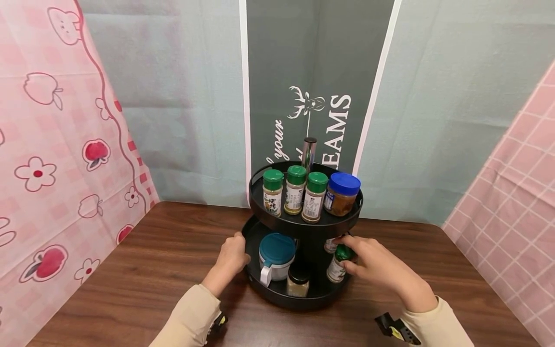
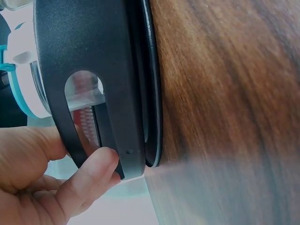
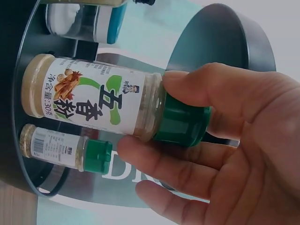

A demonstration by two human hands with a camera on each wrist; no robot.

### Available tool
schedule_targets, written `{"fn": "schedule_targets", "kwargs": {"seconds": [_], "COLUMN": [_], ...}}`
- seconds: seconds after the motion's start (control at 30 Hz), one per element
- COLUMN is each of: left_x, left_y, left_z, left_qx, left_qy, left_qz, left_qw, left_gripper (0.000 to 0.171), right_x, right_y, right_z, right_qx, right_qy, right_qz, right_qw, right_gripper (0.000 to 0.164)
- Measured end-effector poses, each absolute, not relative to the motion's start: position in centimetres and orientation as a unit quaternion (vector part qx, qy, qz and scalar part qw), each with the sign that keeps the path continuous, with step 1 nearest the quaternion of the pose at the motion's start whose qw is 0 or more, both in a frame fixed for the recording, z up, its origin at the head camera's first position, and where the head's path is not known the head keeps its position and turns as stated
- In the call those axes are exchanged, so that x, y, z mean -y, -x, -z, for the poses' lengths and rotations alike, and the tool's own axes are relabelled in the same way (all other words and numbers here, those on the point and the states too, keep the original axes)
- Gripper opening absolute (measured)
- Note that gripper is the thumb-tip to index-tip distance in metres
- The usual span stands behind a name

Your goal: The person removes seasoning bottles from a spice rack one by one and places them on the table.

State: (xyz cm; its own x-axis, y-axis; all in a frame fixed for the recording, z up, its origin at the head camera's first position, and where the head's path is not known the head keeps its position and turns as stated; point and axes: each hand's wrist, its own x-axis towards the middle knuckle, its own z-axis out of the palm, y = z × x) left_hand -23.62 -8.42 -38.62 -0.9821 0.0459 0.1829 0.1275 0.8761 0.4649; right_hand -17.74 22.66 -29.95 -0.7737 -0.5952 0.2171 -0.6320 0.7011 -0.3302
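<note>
"Black edges first: what is held, and where is room left?"

"The lower tray (image 1: 303,302) is pinched at its cut-out handle (image 2: 67,131) by the left hand (image 1: 231,254), left of centre in the head view. Wood-grained table (image 1: 182,250) is spread to both sides, and the gap beneath the upper tray (image 1: 282,223) is entered by the right hand (image 1: 376,265)."

"And the spice bottle (image 1: 336,270)?"

"Right of centre, lower half of the head view, it is clasped round its green cap (image 3: 185,119) by thumb and fingers. Whether its base is resting on the tray cannot be told."

"Can any writing be read?"

"五香粉 and 净含量:30克 are printed on its white label (image 3: 93,91); EAMS is lettered on the dark cloth panel (image 1: 321,53) behind."

"Materials?"

"Clear, cylindrical walls are topped by glossy green; a teal-lidded jar (image 1: 277,255) is seen at the tray's left."
</note>
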Motion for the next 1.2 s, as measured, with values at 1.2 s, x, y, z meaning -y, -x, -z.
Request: {"fn": "schedule_targets", "kwargs": {"seconds": [1.2], "left_x": [8.4], "left_y": [23.6], "left_z": [38.9], "left_qx": [0.966], "left_qy": [0.047], "left_qz": [0.242], "left_qw": [0.077], "left_gripper": [0.037], "right_x": [-28.0], "right_y": [17.3], "right_z": [29.4], "right_qx": [0.950], "right_qy": [-0.246], "right_qz": [-0.171], "right_qw": [0.090], "right_gripper": [0.041]}}
